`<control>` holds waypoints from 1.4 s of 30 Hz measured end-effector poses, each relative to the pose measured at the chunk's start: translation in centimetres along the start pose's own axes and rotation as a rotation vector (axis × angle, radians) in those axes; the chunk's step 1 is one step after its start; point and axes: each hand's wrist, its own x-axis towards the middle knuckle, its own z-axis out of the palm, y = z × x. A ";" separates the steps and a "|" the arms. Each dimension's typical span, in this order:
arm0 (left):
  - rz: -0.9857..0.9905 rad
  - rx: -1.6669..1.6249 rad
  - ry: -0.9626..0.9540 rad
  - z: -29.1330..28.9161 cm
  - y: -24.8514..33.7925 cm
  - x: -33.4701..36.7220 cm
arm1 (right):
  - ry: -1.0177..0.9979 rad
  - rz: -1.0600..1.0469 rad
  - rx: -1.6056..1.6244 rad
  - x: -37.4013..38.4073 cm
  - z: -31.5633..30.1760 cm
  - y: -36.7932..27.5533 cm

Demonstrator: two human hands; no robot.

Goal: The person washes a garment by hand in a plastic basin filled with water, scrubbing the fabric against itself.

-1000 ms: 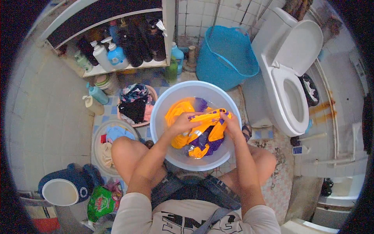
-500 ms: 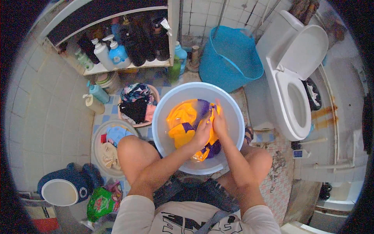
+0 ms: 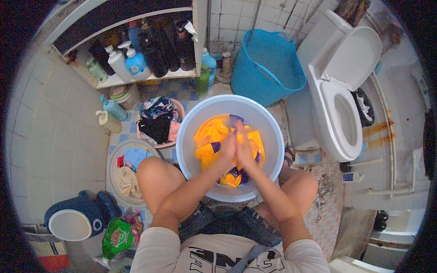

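A pale blue basin [image 3: 185, 168] stands between my knees with a soaked yellow and purple garment [image 3: 209, 132] bunched in the water inside. Over the middle of the cloth, my left hand [image 3: 227, 146] and my right hand [image 3: 244, 148] press against each other. A fold of purple fabric shows between their fingers, which are slightly smeared by motion. Yellow cloth spreads out on both sides of the hands, and a crumpled purple and yellow end lies nearer to me, below the wrists.
Left of the basin are a pink tub [image 3: 181, 109] of dark and pink clothes and a round pale tub [image 3: 114, 182] with blue and beige cloth. A blue bucket [image 3: 268, 68] and a toilet [image 3: 341, 118] stand behind and right. Bottles [image 3: 136, 63] fill a shelf.
Both hands have moved left and closer together, palms against each other. The yellow cloth on the right has spread out. The view has shifted slightly.
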 end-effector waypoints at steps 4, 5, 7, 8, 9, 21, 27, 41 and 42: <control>-0.245 -0.228 0.154 -0.8 3.7 1.2 | -0.145 -0.158 0.010 -3.5 2.2 -2.1; -0.285 -0.268 0.173 -0.1 4.3 0.8 | -0.137 -0.156 0.010 -3.1 1.8 -1.4; -0.257 -0.268 0.043 -1.5 0.4 0.7 | 0.015 0.029 0.061 -0.7 1.3 -0.4; -0.155 -0.300 -0.060 0.2 -0.4 -0.3 | 0.042 -0.018 0.005 0.6 -0.6 0.8; -0.047 -0.335 -0.161 1.1 -0.9 -0.9 | 0.044 -0.016 0.002 1.1 -1.4 0.7; -0.055 -0.293 -0.097 -0.1 -0.2 -0.9 | 0.025 0.126 0.002 0.1 -0.1 -1.5; -0.065 -0.223 -0.002 -2.7 1.4 1.9 | -0.011 -0.101 0.022 -3.0 2.4 -4.0; -0.216 0.009 0.221 -2.2 4.1 2.1 | -0.037 -0.135 -0.041 -3.6 2.6 -4.1; -0.291 0.019 0.253 -2.3 3.9 1.9 | -0.043 -0.244 -0.065 -3.8 3.0 -3.3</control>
